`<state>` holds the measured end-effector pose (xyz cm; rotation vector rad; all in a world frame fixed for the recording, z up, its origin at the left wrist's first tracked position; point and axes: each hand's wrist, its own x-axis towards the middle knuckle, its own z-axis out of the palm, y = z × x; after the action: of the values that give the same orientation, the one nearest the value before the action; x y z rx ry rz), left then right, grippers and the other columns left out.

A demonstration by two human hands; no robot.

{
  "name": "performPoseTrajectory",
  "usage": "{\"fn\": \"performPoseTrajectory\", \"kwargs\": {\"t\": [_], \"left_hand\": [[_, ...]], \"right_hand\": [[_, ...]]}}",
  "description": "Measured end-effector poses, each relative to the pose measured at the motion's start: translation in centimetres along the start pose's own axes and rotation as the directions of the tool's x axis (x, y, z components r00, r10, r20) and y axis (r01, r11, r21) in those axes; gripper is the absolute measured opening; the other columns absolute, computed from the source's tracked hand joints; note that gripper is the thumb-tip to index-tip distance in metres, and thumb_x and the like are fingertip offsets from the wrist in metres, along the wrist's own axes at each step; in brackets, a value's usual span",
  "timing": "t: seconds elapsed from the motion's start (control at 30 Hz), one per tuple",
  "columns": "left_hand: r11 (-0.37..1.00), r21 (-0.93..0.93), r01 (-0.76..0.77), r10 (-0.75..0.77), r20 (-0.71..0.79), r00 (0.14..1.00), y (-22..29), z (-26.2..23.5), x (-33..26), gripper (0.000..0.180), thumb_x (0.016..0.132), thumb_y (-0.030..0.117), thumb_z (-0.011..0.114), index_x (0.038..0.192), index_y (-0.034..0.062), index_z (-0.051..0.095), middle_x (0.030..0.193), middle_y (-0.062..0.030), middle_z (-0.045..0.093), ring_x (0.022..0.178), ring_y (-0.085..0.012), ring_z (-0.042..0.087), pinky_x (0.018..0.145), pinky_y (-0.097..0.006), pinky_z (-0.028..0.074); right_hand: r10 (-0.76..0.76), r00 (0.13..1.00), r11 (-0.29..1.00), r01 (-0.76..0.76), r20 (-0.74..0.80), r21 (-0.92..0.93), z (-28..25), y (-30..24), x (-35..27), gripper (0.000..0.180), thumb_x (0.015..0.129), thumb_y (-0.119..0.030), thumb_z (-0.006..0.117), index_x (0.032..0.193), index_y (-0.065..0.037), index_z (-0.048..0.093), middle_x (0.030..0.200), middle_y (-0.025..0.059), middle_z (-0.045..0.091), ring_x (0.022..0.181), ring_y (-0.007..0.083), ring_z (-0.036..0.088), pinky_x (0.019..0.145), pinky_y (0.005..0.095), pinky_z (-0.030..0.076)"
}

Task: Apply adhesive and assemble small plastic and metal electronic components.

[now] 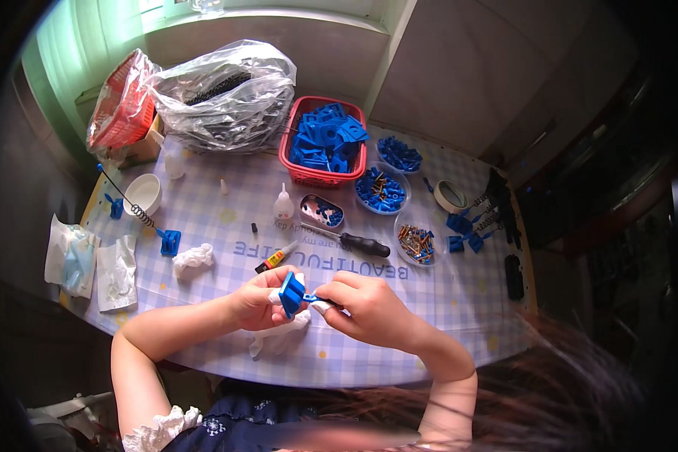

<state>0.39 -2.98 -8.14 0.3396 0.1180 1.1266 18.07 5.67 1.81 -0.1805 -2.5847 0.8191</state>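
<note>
My left hand (258, 303) grips a blue square plastic part (291, 292) just above the near edge of the checked tablecloth (226, 218). My right hand (369, 307) pinches a small blue piece (314, 299) that touches the part's right side. Several fingertips on both hands are wrapped in white tape. A crumpled white tissue (279, 337) lies under my hands. What joins the small piece to the part is hidden by my fingers.
A red basket (294, 170) of blue parts stands at the back, with bowls of blue pieces (382, 190) and metal screws (416, 243) to its right. A screwdriver (354, 242), glue tube (276, 258), glue bottle (283, 203) and tape roll (450, 196) lie mid-table. Plastic bags (226, 98) sit back left.
</note>
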Motion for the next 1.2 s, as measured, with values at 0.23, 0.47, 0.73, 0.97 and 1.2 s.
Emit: {"fn": "performPoseTrajectory", "kwargs": {"t": [0.23, 0.47, 0.73, 0.97, 1.2], "left_hand": [[0.998, -0.053, -0.015, 0.012, -0.058, 0.998, 0.0, 0.4, -0.1, 0.034, 0.072, 0.008, 0.06, 0.103, 0.0102, 0.045, 0.095, -0.0127, 0.053, 0.088, -0.0211, 0.054, 0.05, -0.019, 0.044], [0.999, -0.021, -0.038, 0.034, -0.181, 0.983, -0.3, 1.3, -0.1, 0.034, 0.072, 0.01, 0.061, 0.102, 0.0098, 0.045, 0.091, -0.0124, 0.054, 0.083, -0.0182, 0.055, 0.051, -0.017, 0.045], [0.997, 0.021, -0.073, 0.076, -0.289, 0.954, -0.9, 2.4, -0.1, 0.033, 0.073, 0.014, 0.061, 0.102, 0.0093, 0.045, 0.088, -0.0117, 0.054, 0.062, -0.0082, 0.053, 0.053, -0.016, 0.045], [0.993, 0.047, -0.104, 0.114, -0.294, 0.949, -1.3, 2.4, -0.1, 0.035, 0.074, 0.014, 0.06, 0.104, 0.0099, 0.043, 0.087, -0.0109, 0.054, 0.059, -0.0068, 0.051, 0.052, -0.015, 0.045], [0.992, 0.036, -0.118, 0.123, -0.342, 0.932, -1.1, 2.9, 0.3, 0.032, 0.075, 0.012, 0.058, 0.103, 0.0087, 0.043, 0.086, -0.0107, 0.054, 0.061, -0.008, 0.053, 0.052, -0.016, 0.046]], "right_hand": [[-0.155, 0.985, 0.964, 0.135, -0.071, -0.23, 0.6, 0.3, -0.1, 0.014, 0.066, -0.004, 0.054, 0.079, -0.002, 0.051, 0.061, 0.0063, 0.04, 0.056, 0.0197, 0.047, 0.05, 0.0288, 0.041], [-0.299, 0.954, 0.871, 0.264, -0.02, -0.414, 0.6, 1.2, -0.1, 0.019, 0.063, -0.004, 0.05, 0.081, 0.001, 0.05, 0.062, 0.0045, 0.039, 0.057, 0.016, 0.046, 0.049, 0.0262, 0.04], [-0.293, 0.945, 0.913, 0.231, -0.147, -0.337, 1.8, 2.1, 0.0, 0.021, 0.062, -0.003, 0.052, 0.083, 0.001, 0.052, 0.064, 0.0055, 0.043, 0.055, 0.0175, 0.046, 0.048, 0.0266, 0.039], [-0.286, 0.938, 0.92, 0.211, -0.197, -0.329, 2.7, 2.4, 0.0, 0.021, 0.057, 0.001, 0.061, 0.077, -0.001, 0.054, 0.064, 0.0068, 0.049, 0.051, 0.019, 0.047, 0.044, 0.0279, 0.039], [-0.199, 0.955, 0.965, 0.152, -0.219, -0.212, 2.4, 2.6, 0.3, 0.021, 0.062, -0.002, 0.062, 0.081, 0.0, 0.054, 0.066, 0.0083, 0.049, 0.055, 0.0211, 0.049, 0.047, 0.0278, 0.04]]}}
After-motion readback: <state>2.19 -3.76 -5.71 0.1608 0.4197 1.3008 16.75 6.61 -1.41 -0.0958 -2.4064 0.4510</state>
